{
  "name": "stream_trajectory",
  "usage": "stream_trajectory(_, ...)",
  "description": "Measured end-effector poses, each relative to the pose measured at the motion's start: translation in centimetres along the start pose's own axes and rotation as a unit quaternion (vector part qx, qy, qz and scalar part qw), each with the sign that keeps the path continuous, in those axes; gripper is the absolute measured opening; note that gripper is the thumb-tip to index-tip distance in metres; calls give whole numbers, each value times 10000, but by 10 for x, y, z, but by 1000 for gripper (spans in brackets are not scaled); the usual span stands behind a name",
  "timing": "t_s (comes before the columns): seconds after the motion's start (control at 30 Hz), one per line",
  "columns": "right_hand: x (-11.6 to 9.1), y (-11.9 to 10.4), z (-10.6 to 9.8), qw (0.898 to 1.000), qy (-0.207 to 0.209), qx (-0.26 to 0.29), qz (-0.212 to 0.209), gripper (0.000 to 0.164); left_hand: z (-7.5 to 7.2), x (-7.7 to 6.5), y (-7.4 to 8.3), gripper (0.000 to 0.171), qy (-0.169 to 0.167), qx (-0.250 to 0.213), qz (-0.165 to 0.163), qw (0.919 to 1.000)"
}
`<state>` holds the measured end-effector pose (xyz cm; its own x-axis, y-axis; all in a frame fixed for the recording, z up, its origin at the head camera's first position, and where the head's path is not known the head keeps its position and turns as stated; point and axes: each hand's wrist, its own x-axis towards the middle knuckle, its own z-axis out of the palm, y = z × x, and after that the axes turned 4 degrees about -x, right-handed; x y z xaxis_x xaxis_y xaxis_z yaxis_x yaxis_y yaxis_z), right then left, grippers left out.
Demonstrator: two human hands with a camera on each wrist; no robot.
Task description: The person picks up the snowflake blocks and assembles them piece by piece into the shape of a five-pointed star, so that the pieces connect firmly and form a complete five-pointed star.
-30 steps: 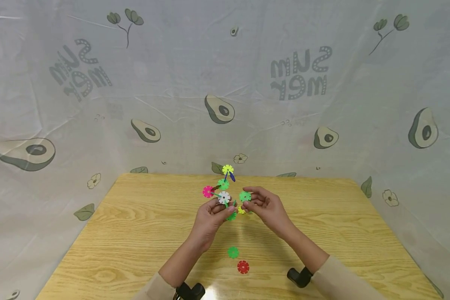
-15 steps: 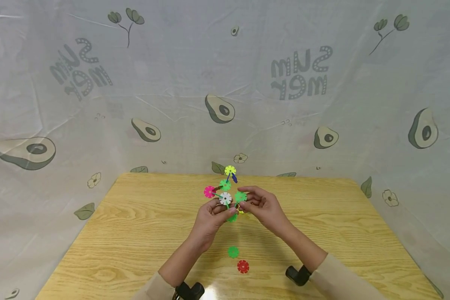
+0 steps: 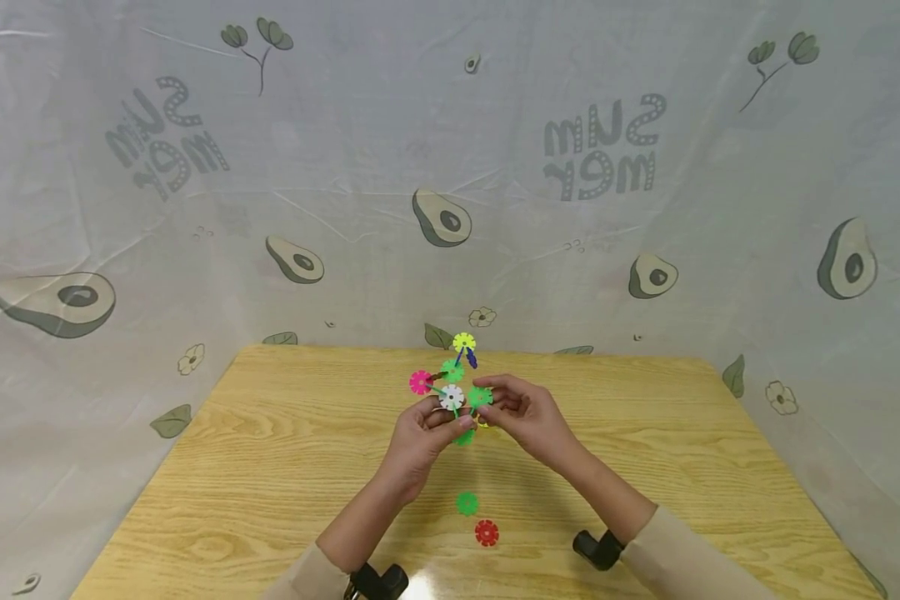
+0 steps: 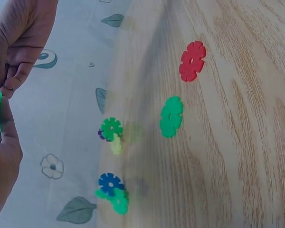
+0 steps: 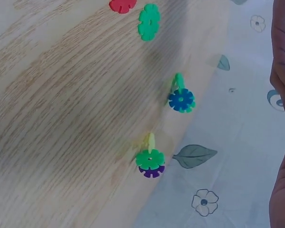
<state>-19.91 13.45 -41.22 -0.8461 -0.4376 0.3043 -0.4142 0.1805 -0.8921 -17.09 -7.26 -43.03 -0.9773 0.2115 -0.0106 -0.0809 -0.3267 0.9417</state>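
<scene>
In the head view my left hand (image 3: 412,450) pinches a branching build of slotted snowflake discs above the table. The build includes a white disc (image 3: 452,398), a pink disc (image 3: 421,382) and a yellow disc (image 3: 464,342) at its top. My right hand (image 3: 536,423) pinches a green disc (image 3: 480,397) close beside the white one, where fingers hide the joints. Low parts of the build show in the left wrist view: a blue disc (image 4: 110,183), and a green disc (image 4: 111,128) with yellow and purple ones. Only part of each hand appears at the right wrist view's edge.
A loose green disc (image 3: 467,503) and a red disc (image 3: 487,532) lie flat on the wooden table (image 3: 285,467), nearer the front edge. Behind the table hangs a pale curtain (image 3: 360,150) printed with avocados.
My right hand has moved left with its green disc, closing the gap to the build. The build in my left hand has shifted slightly right at its top. The loose discs stay put.
</scene>
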Motion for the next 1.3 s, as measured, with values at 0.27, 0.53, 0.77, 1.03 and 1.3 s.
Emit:
stream_trajectory(0.27,0,-2,0,9999,-155,48,5,37,-1,0,-3,41,11,-95,39,9999)
stream_trajectory(0.53,1,-7,2,9997,-237,6,12,37,-3,1,-4,39,-1,-64,81,9999)
stream_trajectory(0.77,6,-10,2,9997,-166,-147,-64,37,-1,3,-2,44,-14,-346,43,9994)
stream_trajectory(1.03,11,-14,1,9991,-244,-286,-174,37,4,6,0,42,100,-631,-48,9979)
stream_trajectory(1.3,9,-9,-1,9982,68,-599,55,36,4,8,2,32,419,-584,-9,9974)
